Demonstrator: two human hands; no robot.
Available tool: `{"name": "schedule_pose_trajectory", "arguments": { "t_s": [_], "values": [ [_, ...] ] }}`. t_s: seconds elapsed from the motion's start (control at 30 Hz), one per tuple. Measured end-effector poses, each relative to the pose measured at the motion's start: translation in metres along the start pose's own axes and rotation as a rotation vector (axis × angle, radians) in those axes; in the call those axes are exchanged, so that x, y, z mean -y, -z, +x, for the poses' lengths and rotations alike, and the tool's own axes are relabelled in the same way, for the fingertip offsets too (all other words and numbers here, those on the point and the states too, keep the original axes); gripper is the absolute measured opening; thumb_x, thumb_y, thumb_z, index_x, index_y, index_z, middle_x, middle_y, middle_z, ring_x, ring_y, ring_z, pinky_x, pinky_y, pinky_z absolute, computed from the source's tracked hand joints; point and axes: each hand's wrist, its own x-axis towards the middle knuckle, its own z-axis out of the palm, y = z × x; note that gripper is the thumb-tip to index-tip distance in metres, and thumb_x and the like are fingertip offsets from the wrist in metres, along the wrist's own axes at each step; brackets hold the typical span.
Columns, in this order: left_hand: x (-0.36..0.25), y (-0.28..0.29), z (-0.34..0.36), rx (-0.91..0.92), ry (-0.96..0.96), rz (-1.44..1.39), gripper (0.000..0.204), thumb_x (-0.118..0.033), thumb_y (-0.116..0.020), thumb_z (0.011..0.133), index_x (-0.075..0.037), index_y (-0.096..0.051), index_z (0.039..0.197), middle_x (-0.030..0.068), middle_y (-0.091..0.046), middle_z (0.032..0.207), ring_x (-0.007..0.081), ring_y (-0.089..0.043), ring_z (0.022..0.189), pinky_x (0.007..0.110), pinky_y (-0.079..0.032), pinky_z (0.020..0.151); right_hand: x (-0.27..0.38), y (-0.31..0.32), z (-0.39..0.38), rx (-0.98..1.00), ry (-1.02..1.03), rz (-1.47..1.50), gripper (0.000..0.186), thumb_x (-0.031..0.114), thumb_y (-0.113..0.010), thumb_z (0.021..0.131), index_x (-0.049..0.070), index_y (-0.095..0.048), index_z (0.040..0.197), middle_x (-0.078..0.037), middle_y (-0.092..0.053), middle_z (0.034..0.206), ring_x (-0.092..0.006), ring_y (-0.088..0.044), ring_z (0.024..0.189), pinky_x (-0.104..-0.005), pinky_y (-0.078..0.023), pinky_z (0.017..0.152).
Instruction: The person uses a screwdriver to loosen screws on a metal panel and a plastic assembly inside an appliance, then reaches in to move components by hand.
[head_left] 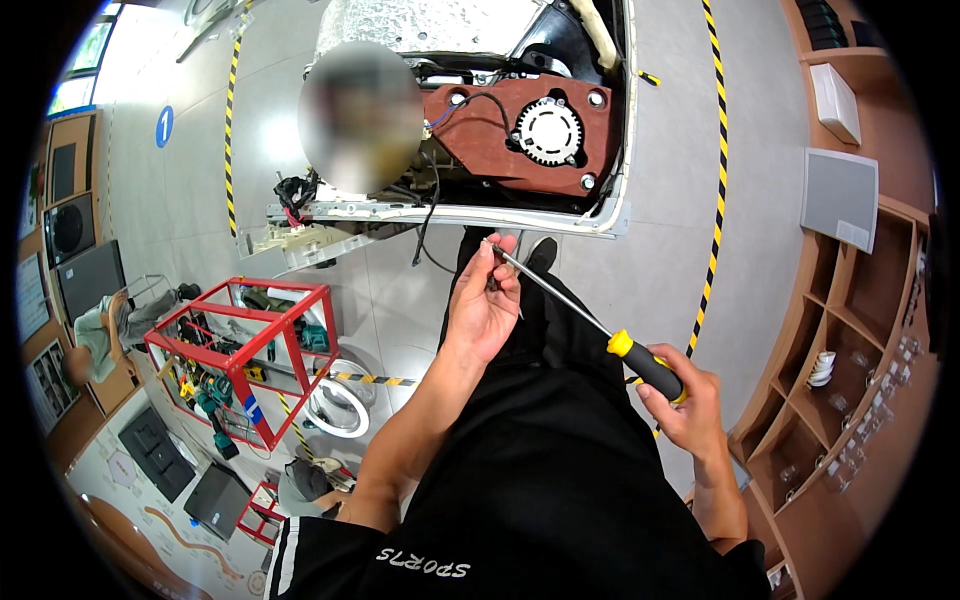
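Observation:
My right hand (692, 412) is closed round the black and yellow handle of a screwdriver (568, 299), its long shaft slanting up and left. My left hand (485, 315) is palm up with its fingers pinched at the shaft's tip; a small piece there is too tiny to name. Just beyond my hands lies an opened appliance (625, 130) with a pale metal frame. Inside it sits a reddish-brown block (470, 130) carrying a white toothed disc (549, 131). A dark cable (432, 205) hangs over the frame's near edge. A round blur hides part of the machine's left side.
On the left stands a red-framed cart (238, 362) holding power tools, with a white ring (338, 412) beside it. Another person (95, 325) is at the far left. Wooden shelves (850, 300) line the right. Black-yellow tape (716, 200) marks the grey floor.

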Motion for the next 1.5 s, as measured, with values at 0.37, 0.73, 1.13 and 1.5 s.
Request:
{"name": "schedule_pose_trajectory", "arguments": {
  "t_s": [0.37, 0.73, 1.13, 1.5],
  "values": [
    [-0.008, -0.032, 0.006, -0.051, 0.098, 0.285, 0.023, -0.02, -0.054, 0.092, -0.006, -0.055, 0.11, 0.0059, -0.061, 0.103, 0.0042, -0.049, 0.063, 0.017, -0.044, 0.057, 0.005, -0.024, 0.016, -0.023, -0.034, 0.005, 0.035, 0.011, -0.069, 0.075, 0.0, -0.057, 0.106, -0.018, -0.064, 0.092, -0.0315, -0.064, 0.081, -0.0322, -0.05, 0.074],
    [-0.009, -0.057, 0.038, -0.153, 0.435, 0.377, 0.025, -0.018, -0.055, 0.092, -0.003, -0.053, 0.112, 0.0084, -0.059, 0.11, 0.0037, -0.047, 0.061, 0.016, -0.043, 0.057, 0.047, -0.002, 0.012, -0.33, -0.024, -0.185, 0.031, -0.002, -0.068, 0.066, 0.001, -0.061, 0.096, -0.014, -0.057, 0.092, -0.0246, -0.058, 0.072, -0.0302, -0.048, 0.064],
    [0.034, -0.067, 0.064, -0.186, 0.59, 0.263, 0.027, -0.017, -0.05, 0.094, 0.001, -0.048, 0.113, 0.011, -0.057, 0.113, 0.0036, -0.047, 0.065, 0.015, -0.046, 0.061, 0.087, 0.055, 0.048, -0.058, 0.134, -0.679, 0.034, -0.002, -0.071, 0.065, 0.002, -0.063, 0.098, -0.016, -0.063, 0.097, -0.0255, -0.063, 0.069, -0.0304, -0.05, 0.056],
    [0.052, -0.065, 0.066, -0.184, 0.585, 0.223, 0.029, -0.018, -0.048, 0.095, 0.002, -0.047, 0.116, 0.0109, -0.057, 0.112, 0.0039, -0.049, 0.066, 0.016, -0.047, 0.062, 0.079, 0.067, 0.089, 0.112, 0.345, -0.803, 0.039, -0.003, -0.063, 0.064, -0.001, -0.061, 0.102, -0.018, -0.06, 0.095, -0.0178, -0.054, 0.054, -0.0258, -0.042, 0.042]
  ]
}}
